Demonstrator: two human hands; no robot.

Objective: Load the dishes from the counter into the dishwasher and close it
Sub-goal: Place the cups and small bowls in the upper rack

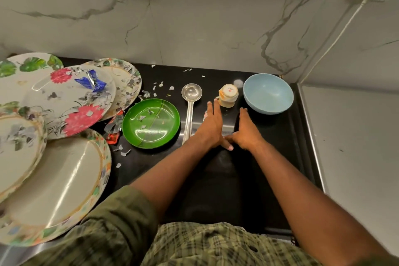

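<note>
- The round green glossy plate is located on the black counter, flecked with paper scraps; nothing is held in contact with it.
- A long-handled steel ladle is laid just right of the green plate, bowl end toward the wall.
- An overturned cream cup is positioned between the ladle and the pale blue round bowl.
- A heap of floral-patterned plates is stacked at the left, overlapping, with a blue foil wrapper on top.
- The left hand is extended flat, fingers straight, fingertips just beside the cup; nothing is gripped.
- The right hand is laid flat on the counter, fingers straight, empty; the thumbs are touching.
- A marble wall is seen behind.
</note>
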